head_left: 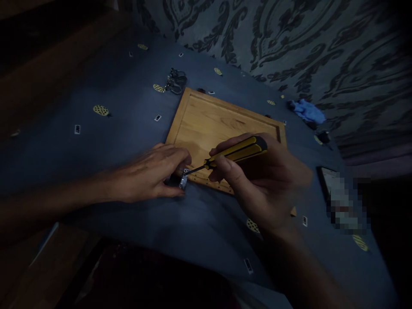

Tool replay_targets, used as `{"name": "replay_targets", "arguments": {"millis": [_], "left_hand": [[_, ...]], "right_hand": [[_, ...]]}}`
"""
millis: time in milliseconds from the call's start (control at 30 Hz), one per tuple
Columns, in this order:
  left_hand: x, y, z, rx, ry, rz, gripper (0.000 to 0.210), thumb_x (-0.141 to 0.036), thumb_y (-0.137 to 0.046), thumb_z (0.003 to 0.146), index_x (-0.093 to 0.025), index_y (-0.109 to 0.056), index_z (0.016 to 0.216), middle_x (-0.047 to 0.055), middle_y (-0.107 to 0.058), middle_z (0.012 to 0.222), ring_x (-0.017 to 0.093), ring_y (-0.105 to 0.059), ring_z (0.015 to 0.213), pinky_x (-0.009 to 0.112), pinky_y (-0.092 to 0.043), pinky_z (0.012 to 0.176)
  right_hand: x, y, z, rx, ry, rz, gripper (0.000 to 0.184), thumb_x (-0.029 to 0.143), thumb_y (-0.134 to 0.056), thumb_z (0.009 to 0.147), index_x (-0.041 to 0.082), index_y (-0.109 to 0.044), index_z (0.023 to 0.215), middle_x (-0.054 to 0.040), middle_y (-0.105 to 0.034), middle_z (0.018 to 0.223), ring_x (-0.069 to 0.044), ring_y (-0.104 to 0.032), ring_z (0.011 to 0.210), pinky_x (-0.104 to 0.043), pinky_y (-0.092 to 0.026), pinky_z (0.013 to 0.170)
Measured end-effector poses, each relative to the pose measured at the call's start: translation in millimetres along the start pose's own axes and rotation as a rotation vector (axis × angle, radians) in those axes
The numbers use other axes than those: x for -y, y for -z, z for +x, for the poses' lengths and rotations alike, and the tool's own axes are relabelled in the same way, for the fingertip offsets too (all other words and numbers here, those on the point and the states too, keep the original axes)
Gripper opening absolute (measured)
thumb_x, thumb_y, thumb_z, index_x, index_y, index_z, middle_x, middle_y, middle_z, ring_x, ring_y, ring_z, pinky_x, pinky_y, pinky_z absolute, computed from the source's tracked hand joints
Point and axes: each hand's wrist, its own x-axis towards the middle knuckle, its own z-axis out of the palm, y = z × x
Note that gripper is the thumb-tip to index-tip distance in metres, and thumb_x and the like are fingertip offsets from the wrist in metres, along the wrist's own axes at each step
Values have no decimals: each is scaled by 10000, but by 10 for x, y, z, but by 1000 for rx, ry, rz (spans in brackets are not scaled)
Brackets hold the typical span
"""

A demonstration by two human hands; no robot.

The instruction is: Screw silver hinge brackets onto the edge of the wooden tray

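Observation:
My right hand is closed around the yellow and black handle of a screwdriver. The screwdriver slants down to the left, its thin shaft reaching a small silver metal fitting. Thumb and fingers of my left hand pinch that fitting at the near left corner of a framed wooden panel. Whether the tip sits in a screw is too small to tell. The panel lies flat on a dark blue patterned cloth, partly hidden behind my right hand.
Several dark metal pieces lie in a heap beyond the panel's far left corner. A crumpled blue cloth and a small black object are at the right. Nearer stands a phone, partly blurred out. A patterned wall borders the back.

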Motion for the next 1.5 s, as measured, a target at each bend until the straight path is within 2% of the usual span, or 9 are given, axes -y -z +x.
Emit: {"name": "replay_targets", "arguments": {"millis": [200, 367, 467, 567, 767, 900, 1067, 1133, 1500], "left_hand": [[-5, -4, -1, -14, -9, -9, 290, -308, -779, 918, -224, -531, 1042, 11, -650, 1045, 230, -604, 981, 401, -448, 990], [-15, 1, 6, -6, 7, -9, 266, -302, -764, 922, -223, -540, 1041, 10, -650, 1029, 229, -604, 975, 405, -454, 990], [0, -2, 2, -2, 5, -7, 267, -324, -751, 930, -227, -550, 1076, 23, -670, 1075, 244, -617, 1020, 413, -459, 990], [22, -9, -3, -8, -12, 0, 274, -348, -744, 935, -227, -550, 1087, 42, -682, 1142, 260, -623, 1075, 422, -462, 1002], [-4, -1, 3, -8, -2, 1, 283, -324, -765, 922, -228, -519, 1023, 15, -663, 1039, 233, -618, 991, 408, -470, 995], [-25, 7, 5, -12, -1, 0, 299, -317, -769, 918, -231, -512, 1047, 20, -667, 1078, 233, -611, 1014, 408, -467, 1019], [-5, 6, 0, -8, -2, -1, 286, -316, -763, 920, -227, -526, 1053, 13, -660, 1039, 227, -605, 970, 406, -459, 999], [4, 3, -3, -15, -8, -9, 281, -320, -763, 919, -224, -534, 1053, 11, -658, 1031, 225, -603, 966, 403, -453, 1001], [-4, 5, 3, -4, -5, -8, 284, -309, -771, 929, -216, -538, 1060, 27, -664, 1078, 236, -606, 1007, 396, -435, 1013]], "right_hand": [[35, -9, 19, 8, 18, -10, 190, 325, -887, 896, 271, -711, 847, 16, -703, 788, -169, -697, 674, -314, -608, 562], [103, 23, 71, 35, -55, 77, 216, 325, -933, 847, 280, -753, 957, 4, -762, 931, -177, -738, 749, -299, -639, 586], [140, 85, 109, 146, -106, 99, 200, 337, -884, 904, 284, -785, 1069, -2, -784, 993, -167, -755, 768, -295, -662, 656], [148, 125, 116, 206, -96, 79, 109, 350, -846, 939, 270, -807, 1002, 4, -775, 885, -152, -730, 693, -293, -640, 644], [90, 56, 81, 125, -45, 22, 161, 346, -899, 884, 253, -779, 937, 13, -741, 853, -153, -701, 708, -292, -592, 612], [39, -43, 42, 59, -3, 41, 197, 340, -911, 870, 253, -735, 883, 22, -695, 809, -148, -662, 672, -301, -576, 573], [36, -107, -5, -159, 23, 30, 143, 368, -832, 947, 283, -720, 921, 1, -709, 862, -167, -666, 654, -343, -602, 565], [45, -98, -10, -199, 28, 12, 142, 386, -813, 961, 295, -716, 912, -4, -700, 854, -171, -652, 637, -348, -587, 543], [-17, -71, -16, -138, -4, -14, 177, 364, -837, 942, 295, -695, 862, 15, -646, 750, -171, -622, 608, -362, -536, 546]]}}
